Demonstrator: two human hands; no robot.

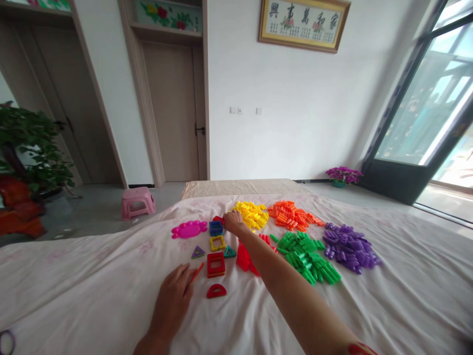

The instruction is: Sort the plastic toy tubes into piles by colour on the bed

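Observation:
My left hand (176, 288) is closed over the bedsheet, gripping a thin orange-red tile (198, 271) that shows edge-on. Further off, my right hand (233, 222) reaches to a red tile (218, 219), its fingers bent at the tile's edge and partly hidden. Just below that tile are blue square frames (216, 227), then a yellow square frame (218, 242), red square frames (216, 265) and a red half-round tile (216, 291) in a column. A purple triangle (197, 252) and a teal triangle (229, 251) flank the column.
Piles of yellow (253, 215), orange (293, 215), green (308, 256) and purple blocks (349, 246) spread to the right. Red pieces (247, 259) lie partly under my right forearm. A magenta scalloped board (189, 229) is left of the column; a pink stool (138, 202) stands beyond.

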